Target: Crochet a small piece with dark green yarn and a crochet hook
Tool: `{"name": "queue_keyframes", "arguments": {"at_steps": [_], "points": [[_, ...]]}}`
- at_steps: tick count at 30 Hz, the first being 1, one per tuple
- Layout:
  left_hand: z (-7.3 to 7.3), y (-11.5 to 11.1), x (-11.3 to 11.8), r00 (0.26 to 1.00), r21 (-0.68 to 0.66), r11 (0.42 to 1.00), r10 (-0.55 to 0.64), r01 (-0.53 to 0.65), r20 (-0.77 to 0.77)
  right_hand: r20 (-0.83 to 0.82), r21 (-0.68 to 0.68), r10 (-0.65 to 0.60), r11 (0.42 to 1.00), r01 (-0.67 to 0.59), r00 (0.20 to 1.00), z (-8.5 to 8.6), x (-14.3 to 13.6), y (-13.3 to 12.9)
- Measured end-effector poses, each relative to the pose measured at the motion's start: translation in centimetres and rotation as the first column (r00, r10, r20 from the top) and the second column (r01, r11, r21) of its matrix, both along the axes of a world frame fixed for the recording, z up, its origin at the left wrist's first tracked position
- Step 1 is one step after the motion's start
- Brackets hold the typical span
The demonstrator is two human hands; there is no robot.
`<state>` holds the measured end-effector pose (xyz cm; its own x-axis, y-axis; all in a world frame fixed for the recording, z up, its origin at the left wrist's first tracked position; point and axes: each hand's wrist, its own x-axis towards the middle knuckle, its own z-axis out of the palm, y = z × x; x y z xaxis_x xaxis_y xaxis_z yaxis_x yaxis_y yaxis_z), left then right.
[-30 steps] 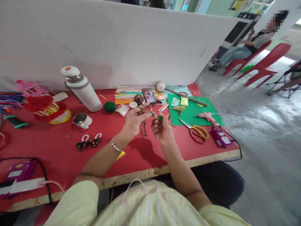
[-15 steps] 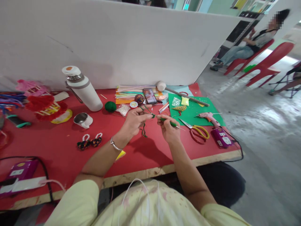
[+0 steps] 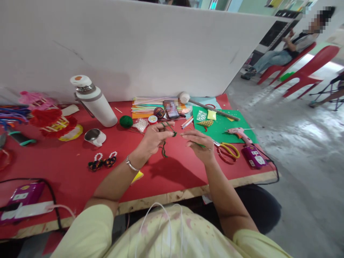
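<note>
My left hand [image 3: 156,139] pinches a small piece of dark green yarn [image 3: 174,134], with a strand looped over its fingers and a loose tail hanging below. To the right, my right hand [image 3: 200,143] holds a thin crochet hook [image 3: 202,146] with a green handle, partly hidden by the fingers. A gap separates this hand from the yarn piece. Behind my left hand lie a green yarn ball [image 3: 126,122], a bag of white beads [image 3: 140,125] and a multicoloured yarn ball [image 3: 159,113].
Scissors [image 3: 228,152] and a pink glue gun [image 3: 240,133] lie at the right on the red table [image 3: 107,186]. A white bottle [image 3: 98,104] and a metal cup [image 3: 94,137] stand left. A phone [image 3: 172,108] rests at the back; a person sits beyond.
My right hand has moved right, away from my left hand, with the hook. The hook was at the yarn piece before and is now apart from it. My left hand has barely moved.
</note>
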<state>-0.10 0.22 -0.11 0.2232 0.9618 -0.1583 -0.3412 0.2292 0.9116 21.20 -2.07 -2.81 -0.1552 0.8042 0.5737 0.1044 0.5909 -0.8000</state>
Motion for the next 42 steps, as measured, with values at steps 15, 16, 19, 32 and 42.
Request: {"name": "queue_keyframes", "arguments": {"at_steps": [15, 16, 19, 32, 42], "points": [[-0.1, 0.0, -0.3, 1.0, 0.053, 0.999, -0.009, 0.009, -0.001, -0.01, 0.039, -0.081, 0.996, 0.081, 0.997, -0.5, -1.1, -1.2], [0.1, 0.0, -0.4, 0.999, 0.04, 0.999, -0.035, 0.035, -0.004, 0.02, 0.05, -0.079, 0.996, 0.078, 0.997, -0.5, -1.0, -1.1], [0.4, 0.1, -0.7, 0.996, 0.012, 0.996, -0.091, 0.091, -0.014, 0.121, 0.064, -0.075, 0.996, 0.067, 0.99, -0.3, -0.5, -1.2], [-1.1, 0.5, -1.1, 0.989, 0.203, 0.977, -0.036, 0.065, -0.147, 0.162, 0.001, -0.012, 1.0, 0.012, 0.987, 0.2, 0.8, -1.5], [-0.8, 0.6, -0.3, 0.998, 0.175, 0.984, 0.02, -0.009, -0.059, 0.016, 0.076, -0.164, 0.984, 0.163, 0.986, 0.3, -1.1, -1.9]]}}
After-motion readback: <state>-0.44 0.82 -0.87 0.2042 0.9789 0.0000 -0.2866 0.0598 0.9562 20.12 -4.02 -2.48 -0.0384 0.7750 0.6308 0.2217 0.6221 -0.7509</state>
